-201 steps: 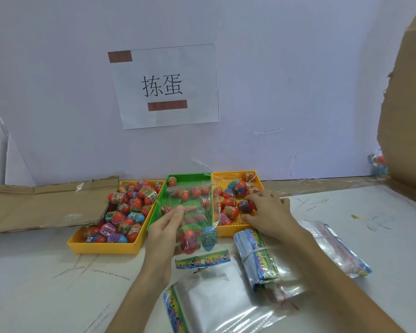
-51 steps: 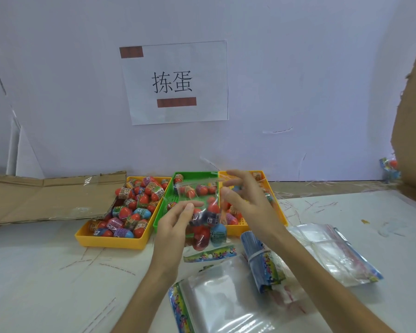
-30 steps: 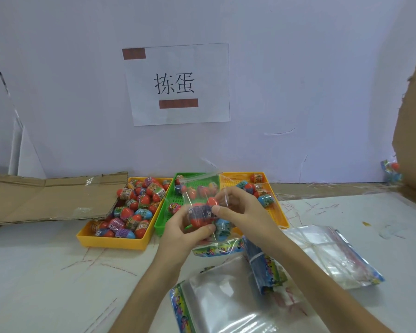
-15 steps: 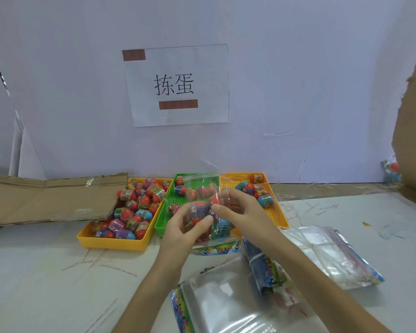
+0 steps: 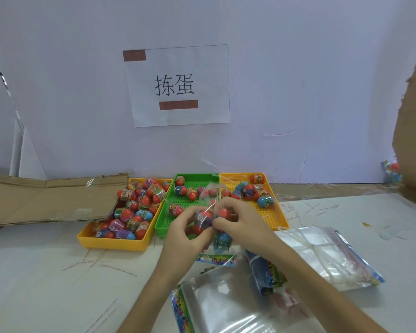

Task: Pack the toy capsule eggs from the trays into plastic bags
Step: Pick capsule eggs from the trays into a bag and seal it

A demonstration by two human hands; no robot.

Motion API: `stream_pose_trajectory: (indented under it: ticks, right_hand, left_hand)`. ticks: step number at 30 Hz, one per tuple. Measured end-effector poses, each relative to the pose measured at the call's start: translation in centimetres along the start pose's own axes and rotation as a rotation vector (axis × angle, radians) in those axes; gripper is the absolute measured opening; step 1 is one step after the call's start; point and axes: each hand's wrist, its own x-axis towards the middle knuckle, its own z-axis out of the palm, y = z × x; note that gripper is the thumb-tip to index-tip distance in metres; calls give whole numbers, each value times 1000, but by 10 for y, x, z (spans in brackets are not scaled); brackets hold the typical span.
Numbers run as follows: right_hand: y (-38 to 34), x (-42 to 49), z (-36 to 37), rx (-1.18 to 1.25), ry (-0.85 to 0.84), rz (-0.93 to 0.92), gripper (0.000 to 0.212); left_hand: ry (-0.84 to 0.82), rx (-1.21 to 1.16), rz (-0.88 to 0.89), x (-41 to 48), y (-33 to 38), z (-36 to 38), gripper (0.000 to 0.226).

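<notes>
Filled bag: a clear plastic bag [image 5: 208,197] held up between my two hands, its top sticking up past my fingertips.
Bagged eggs: capsule eggs [image 5: 203,218] are bunched inside it. A red-and-purple one is by my left thumb, a red one under my right fingers, and a blue one lowest.
Left hand [image 5: 185,233]: fingers and thumb curled, pinching the bag and eggs through the plastic.
Right hand [image 5: 243,222]: fingers curled, pinching the bag from the other side. The tips of both hands meet in the middle.
Printed strip [image 5: 216,258]: just below my hands; I cannot tell whether it belongs to the bag.
Green tray [image 5: 162,217]: straight beyond my hands, a few loose eggs at its far end.
Right yellow tray [image 5: 274,219]: touching the green one, beyond my right hand, with a small cluster of eggs far back.
Left yellow tray [image 5: 113,242]: beyond and left of my left hand, heaped with eggs.
Banded bundle [image 5: 267,272]: printed bags under my right wrist.
Empty bag [image 5: 226,304]: flat and clear, between my forearms.
Clear stack [image 5: 327,255]: tied bags to the right of my right forearm.
Table [image 5: 46,284]: white and scuffed, under everything.
Sign [image 5: 178,85]: paper on the wall beyond the trays.
Cardboard [image 5: 46,198]: flat, well left of my left hand.
</notes>
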Motion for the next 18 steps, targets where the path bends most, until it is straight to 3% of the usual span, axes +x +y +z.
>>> stream_pose_trajectory:
  ticks: [10, 15, 18]
  right_hand:
    - [-2, 2, -2, 177, 4, 31, 14]
    - [-3, 2, -7, 299, 101, 54, 7]
    - [-4, 3, -9, 308, 131, 36, 13]
  left_hand:
    - [62, -124, -54, 2, 3, -1, 23]
    - [50, -164, -63, 1, 6, -1, 27]
    - [46, -168, -58, 1, 7, -1, 27]
